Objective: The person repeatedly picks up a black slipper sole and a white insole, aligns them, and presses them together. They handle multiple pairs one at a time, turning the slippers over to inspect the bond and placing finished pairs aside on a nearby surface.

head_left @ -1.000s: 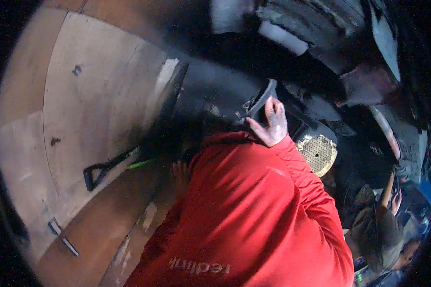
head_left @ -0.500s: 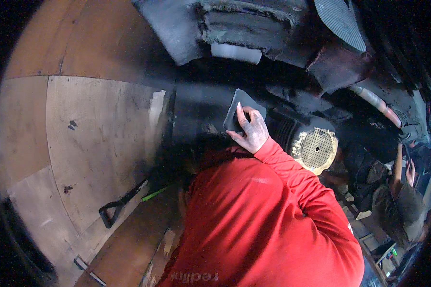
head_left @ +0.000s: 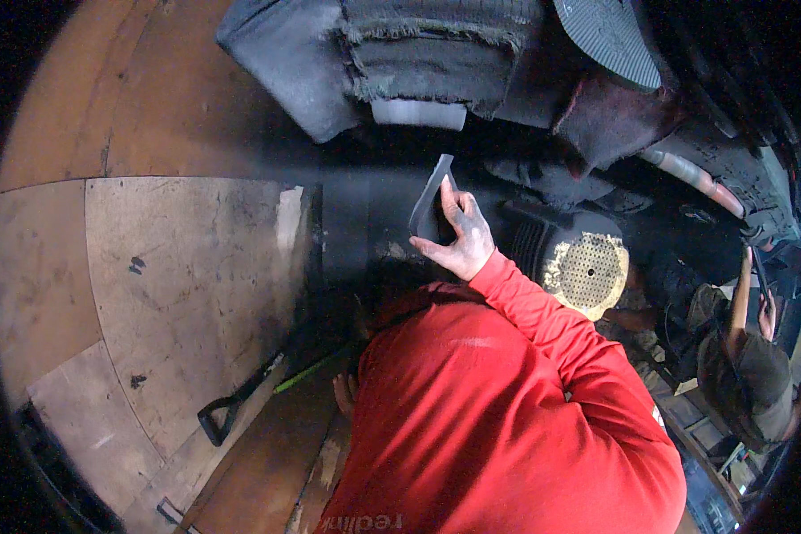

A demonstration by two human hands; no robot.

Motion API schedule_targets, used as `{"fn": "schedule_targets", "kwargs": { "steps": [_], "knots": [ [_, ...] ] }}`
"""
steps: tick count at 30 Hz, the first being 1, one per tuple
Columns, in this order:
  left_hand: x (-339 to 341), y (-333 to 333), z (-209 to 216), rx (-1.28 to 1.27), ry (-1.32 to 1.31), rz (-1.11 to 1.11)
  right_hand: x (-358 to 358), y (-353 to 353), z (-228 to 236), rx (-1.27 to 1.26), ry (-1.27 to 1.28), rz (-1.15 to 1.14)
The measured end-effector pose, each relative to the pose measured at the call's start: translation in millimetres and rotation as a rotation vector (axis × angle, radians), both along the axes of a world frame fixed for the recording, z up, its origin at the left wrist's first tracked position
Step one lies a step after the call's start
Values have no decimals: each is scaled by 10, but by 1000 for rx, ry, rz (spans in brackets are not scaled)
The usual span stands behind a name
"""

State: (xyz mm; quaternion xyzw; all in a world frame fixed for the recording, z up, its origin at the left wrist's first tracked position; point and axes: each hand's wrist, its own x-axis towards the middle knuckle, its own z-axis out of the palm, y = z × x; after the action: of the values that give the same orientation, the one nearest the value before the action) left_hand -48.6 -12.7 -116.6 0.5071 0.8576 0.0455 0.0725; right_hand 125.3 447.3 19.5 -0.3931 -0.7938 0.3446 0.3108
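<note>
My right hand (head_left: 463,236), whitened with dust, is closed on a dark grey flexible sheet (head_left: 429,209) near the middle of the view. Thumb and fingers pinch the sheet from opposite sides, and it stands bent with its pale edge showing. The material of the sheet cannot be made out. Behind it is a dark surface (head_left: 347,222); I cannot tell whether the sheet touches it. My left hand (head_left: 343,394) shows only a few stretched fingers beside the red shirt, over the wooden boards; the rest is hidden.
Right of my hand is a ribbed dark cylinder with a cream perforated round face (head_left: 589,274). A black loop handle (head_left: 218,420) and a green strip (head_left: 304,374) lie lower left by wooden panels (head_left: 187,294). Worn grey fabric (head_left: 427,62) spans the top. Another person (head_left: 748,374) works at right.
The sheet has turned from lying broad side toward me to standing edge-on and bent. My right hand has shifted slightly left. Fingers show more plainly at the shirt's left edge.
</note>
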Motion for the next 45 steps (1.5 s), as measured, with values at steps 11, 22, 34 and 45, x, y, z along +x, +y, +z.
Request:
{"fn": "schedule_targets", "kwargs": {
  "steps": [11, 22, 34, 45],
  "knots": [
    [-38, 14, 3, -22, -122, 121, -147, 123, 14, -45, 46, -56],
    [-378, 2693, 1540, 356, -1045, -36, -248, 214, 109, -583, 213, 12],
    [-126, 4086, 1891, 373, -1653, -198, -308, 66, 166, -624, 307, 91],
    [100, 3941, 1918, 567, -1318, 16, -168, 52, 182, 311, -33, 147]
  ]
}}
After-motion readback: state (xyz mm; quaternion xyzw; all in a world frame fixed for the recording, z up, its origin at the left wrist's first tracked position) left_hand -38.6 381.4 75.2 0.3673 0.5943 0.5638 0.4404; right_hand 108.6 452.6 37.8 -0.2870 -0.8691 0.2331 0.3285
